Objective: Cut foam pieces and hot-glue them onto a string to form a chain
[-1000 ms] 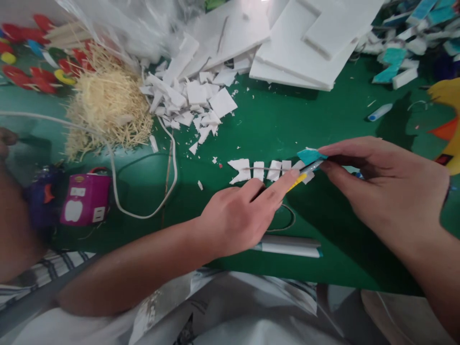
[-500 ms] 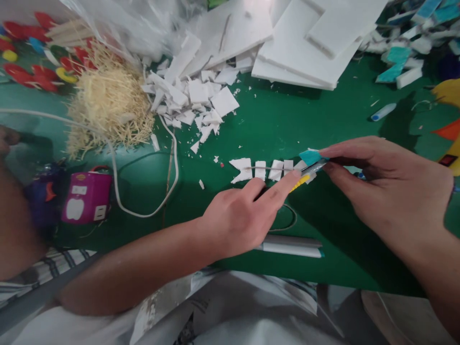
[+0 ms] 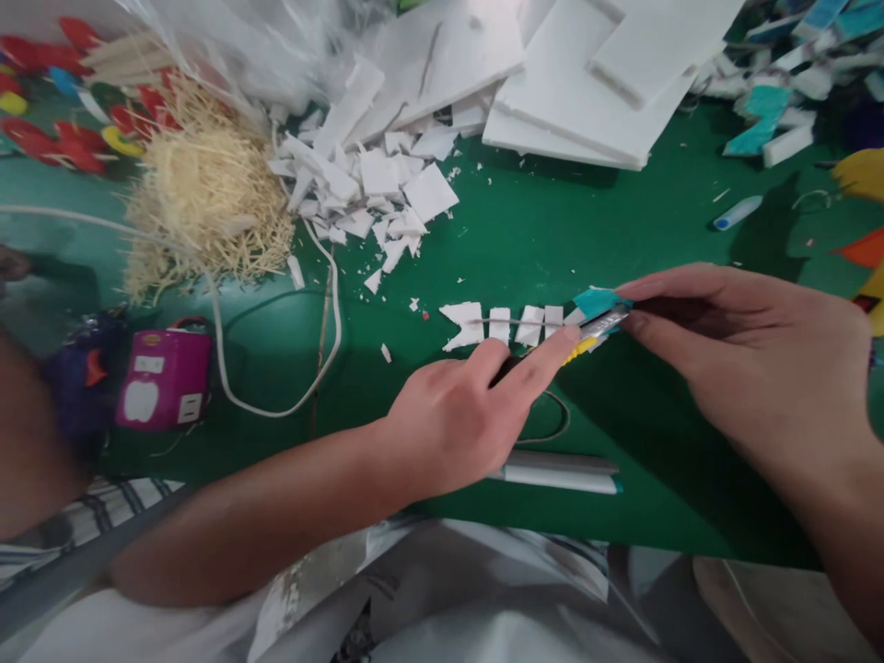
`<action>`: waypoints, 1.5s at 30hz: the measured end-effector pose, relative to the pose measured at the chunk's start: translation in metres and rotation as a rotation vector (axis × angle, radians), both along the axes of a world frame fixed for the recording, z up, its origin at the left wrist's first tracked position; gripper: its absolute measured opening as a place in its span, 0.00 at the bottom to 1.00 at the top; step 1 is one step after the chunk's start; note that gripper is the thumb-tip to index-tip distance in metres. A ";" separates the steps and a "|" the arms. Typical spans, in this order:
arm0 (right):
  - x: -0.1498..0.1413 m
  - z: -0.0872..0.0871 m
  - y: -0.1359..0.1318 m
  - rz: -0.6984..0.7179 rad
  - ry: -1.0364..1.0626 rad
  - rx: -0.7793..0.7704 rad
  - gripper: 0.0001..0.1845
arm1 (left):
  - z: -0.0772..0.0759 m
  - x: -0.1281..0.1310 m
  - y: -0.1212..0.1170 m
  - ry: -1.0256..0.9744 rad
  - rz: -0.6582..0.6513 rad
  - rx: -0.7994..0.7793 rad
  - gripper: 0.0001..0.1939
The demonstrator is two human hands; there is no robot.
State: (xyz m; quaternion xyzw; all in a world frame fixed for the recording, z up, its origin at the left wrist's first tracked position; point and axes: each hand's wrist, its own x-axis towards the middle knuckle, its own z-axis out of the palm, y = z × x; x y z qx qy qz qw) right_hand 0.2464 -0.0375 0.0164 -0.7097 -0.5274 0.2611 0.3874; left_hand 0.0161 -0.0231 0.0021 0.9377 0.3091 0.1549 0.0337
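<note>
My left hand (image 3: 476, 405) is closed around a yellow box cutter (image 3: 582, 350), its index finger stretched along the tool. The cutter's metal end lies against a small teal-topped foam piece (image 3: 595, 300). My right hand (image 3: 738, 341) pinches that foam piece between thumb and fingertips. Just left of the cutter, a row of small white foam pieces (image 3: 499, 324) is strung on a thin cord or wire and lies on the green table (image 3: 511, 230). The far end of the row is hidden behind the cutter and my finger.
White foam scraps (image 3: 377, 180) and foam boards (image 3: 573, 101) lie at the back. A heap of thin wooden sticks (image 3: 207, 193), a white cable (image 3: 338, 322) and a magenta box (image 3: 166, 379) are left. Markers (image 3: 559, 479) lie in front. Another person's arm (image 3: 34, 414) reaches in at left.
The box cutter and my left index finger have shifted slightly right along the teal foam piece, whose angle has turned a little. My right hand keeps its pinch.
</note>
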 end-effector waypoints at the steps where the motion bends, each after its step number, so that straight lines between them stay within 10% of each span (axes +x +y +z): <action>1: 0.001 0.000 0.000 0.004 -0.001 0.001 0.05 | 0.000 0.000 0.000 0.003 0.007 0.018 0.22; 45: 0.003 -0.005 0.000 0.080 -0.226 0.050 0.07 | -0.001 0.000 0.003 0.047 0.025 0.060 0.22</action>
